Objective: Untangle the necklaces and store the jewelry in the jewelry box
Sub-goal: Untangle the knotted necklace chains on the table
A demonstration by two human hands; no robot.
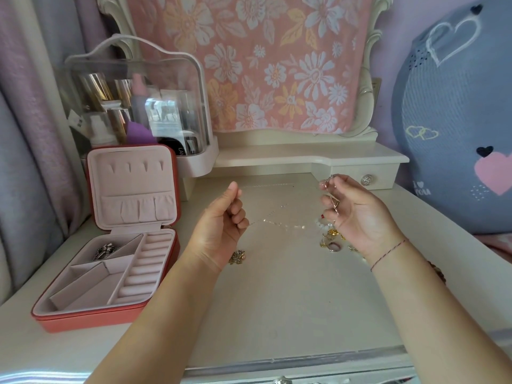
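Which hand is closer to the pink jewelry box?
Left. The left hand pinches a chain just right of the box. The right hand holds the chain farther right, above the jewelry pile.

Table (277, 286): cream, matte top.
Back: raised shelf (277, 159) along the rear edge; a drawer under its right end, with a round knob (367, 179).
Back left: clear case (133, 101) of cosmetics on a white base, just beside the shelf.
Left: jewelry box (91, 320), open, lid upright, coral shell, pink lining, in front of the case.
Centre: gold cluster (237, 257), lying alone.
Right: heap (331, 239) of gold pieces, white beads and a ring (333, 247), well apart from the box.
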